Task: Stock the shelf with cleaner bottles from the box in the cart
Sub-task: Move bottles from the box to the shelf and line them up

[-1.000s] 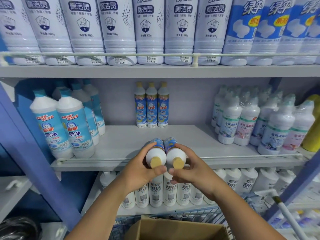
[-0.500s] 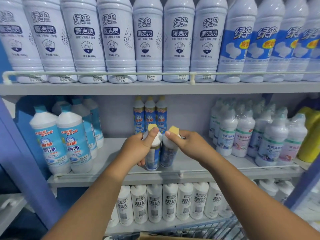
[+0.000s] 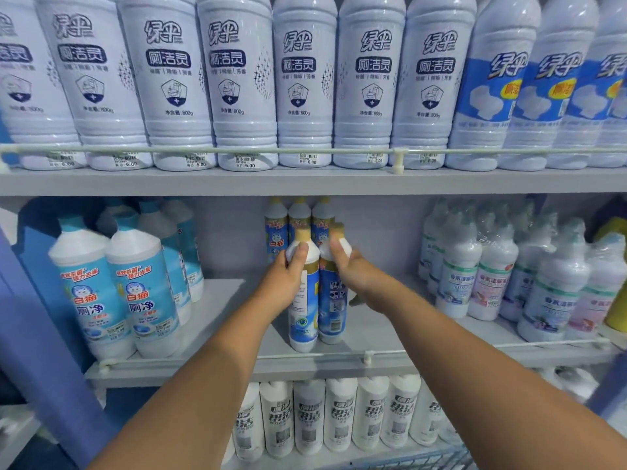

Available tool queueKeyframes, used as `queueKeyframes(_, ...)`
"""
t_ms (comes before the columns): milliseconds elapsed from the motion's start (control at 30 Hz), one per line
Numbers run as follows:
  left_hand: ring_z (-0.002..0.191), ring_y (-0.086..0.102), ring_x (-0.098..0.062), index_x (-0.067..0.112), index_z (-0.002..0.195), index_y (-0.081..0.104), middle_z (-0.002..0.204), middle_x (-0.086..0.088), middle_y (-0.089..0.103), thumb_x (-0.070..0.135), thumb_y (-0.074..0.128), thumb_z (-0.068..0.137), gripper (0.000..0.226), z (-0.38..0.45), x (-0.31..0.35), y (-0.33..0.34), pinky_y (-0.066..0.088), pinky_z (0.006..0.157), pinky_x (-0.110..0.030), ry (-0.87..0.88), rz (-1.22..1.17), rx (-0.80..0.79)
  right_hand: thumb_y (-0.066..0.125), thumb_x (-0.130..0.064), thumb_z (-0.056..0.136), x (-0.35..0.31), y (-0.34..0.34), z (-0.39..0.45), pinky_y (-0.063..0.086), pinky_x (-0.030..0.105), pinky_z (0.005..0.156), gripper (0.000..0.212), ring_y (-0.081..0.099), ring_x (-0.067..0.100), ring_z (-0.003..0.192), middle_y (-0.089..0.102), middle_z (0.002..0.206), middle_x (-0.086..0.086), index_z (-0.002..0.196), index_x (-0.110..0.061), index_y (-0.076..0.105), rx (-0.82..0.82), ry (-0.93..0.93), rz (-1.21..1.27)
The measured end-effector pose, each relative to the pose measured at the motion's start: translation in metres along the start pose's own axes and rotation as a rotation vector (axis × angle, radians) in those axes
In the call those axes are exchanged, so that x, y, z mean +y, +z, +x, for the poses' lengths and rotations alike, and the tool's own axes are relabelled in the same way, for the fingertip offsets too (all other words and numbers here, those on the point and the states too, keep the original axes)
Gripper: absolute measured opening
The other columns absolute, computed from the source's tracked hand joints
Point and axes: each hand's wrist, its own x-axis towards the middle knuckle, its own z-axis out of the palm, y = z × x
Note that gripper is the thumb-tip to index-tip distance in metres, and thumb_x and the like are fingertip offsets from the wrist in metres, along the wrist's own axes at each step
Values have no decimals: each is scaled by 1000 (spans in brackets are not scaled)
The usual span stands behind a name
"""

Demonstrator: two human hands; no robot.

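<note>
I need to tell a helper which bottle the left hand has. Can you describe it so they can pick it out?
On the middle shelf, look between the blue-label bottles and the wrapped white ones. Two slim yellow-capped bottles stand there in front of three alike. It is the left bottle, held by the left hand.

Two bottles (image 3: 317,296) are standing side by side on the middle shelf (image 3: 390,334), in front of three back bottles (image 3: 300,215). Left hand (image 3: 285,279) is gripping the left one, right hand (image 3: 353,276) the right one. Bigger bottles (image 3: 112,293) are sitting left, wrapped packs (image 3: 509,273) right.
</note>
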Motion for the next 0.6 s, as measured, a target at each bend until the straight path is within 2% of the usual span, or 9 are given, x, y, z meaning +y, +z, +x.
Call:
queueKeyframes(67, 114, 60, -19, 25, 138, 47, 131, -2, 63, 60, 51, 94, 55, -5, -16, 4, 41, 88, -28, 36, 34, 15, 46, -66, 94, 27, 9, -2, 54, 36, 84, 55, 61, 12, 107, 60, 123, -8, 130, -25, 41, -24, -74, 47)
queueKeyframes(133, 109, 63, -13, 30, 127, 49, 125, 6, 62, 68, 74, 72, 71, -13, -39, 8, 52, 89, -32, 46, 41, -21, 65, -46, 94, 62, 19, 0, 55, 25, 85, 47, 64, 2, 103, 64, 126, -7, 131, -26, 44, -2, -160, 39)
queueKeyframes(200, 109, 65, -10, 36, 120, 48, 123, 8, 61, 86, 74, 47, 92, -12, -66, 14, 57, 92, -41, 46, 76, -16, 72, -31, 91, 85, 28, 6, 53, 18, 82, 50, 64, 2, 103, 65, 127, -6, 133, -28, 44, 8, -155, 44)
queueKeyframes(233, 107, 66, -10, 36, 117, 49, 122, 7, 63, 88, 73, 43, 93, -8, -77, 16, 58, 92, -43, 44, 89, -5, 73, -29, 90, 91, 32, 10, 53, 17, 81, 50, 64, 2, 102, 64, 125, -6, 131, -30, 45, 26, -148, 49)
queueKeyframes(367, 104, 68, -12, 33, 116, 56, 120, 6, 65, 74, 76, 47, 83, 7, -84, 7, 59, 90, -43, 30, 61, 35, 78, -34, 85, 89, 46, 28, 52, 24, 85, 50, 61, 9, 98, 52, 117, -2, 128, -32, 52, 159, -144, -21)
queueKeyframes(467, 104, 68, -13, 31, 117, 57, 120, 7, 66, 67, 78, 52, 77, 19, -87, 0, 59, 89, -42, 20, 36, 63, 80, -35, 83, 87, 56, 44, 51, 23, 82, 49, 61, 8, 97, 59, 117, -1, 125, -30, 56, 187, -168, -28)
queueKeyframes(533, 101, 68, -13, 32, 113, 57, 118, 6, 67, 54, 84, 65, 59, 30, -93, -2, 59, 87, -41, 7, 46, 98, 80, -35, 82, 84, 63, 53, 50, 20, 79, 48, 61, 6, 94, 62, 114, -3, 123, -31, 57, 215, -190, -57)
queueKeyframes(600, 99, 69, -12, 38, 108, 54, 118, 5, 68, 44, 85, 70, 50, 43, -100, -4, 60, 86, -42, 9, 34, 127, 80, -32, 83, 81, 68, 61, 46, 9, 70, 44, 61, -1, 87, 64, 107, -9, 122, -28, 59, 225, -210, -74)
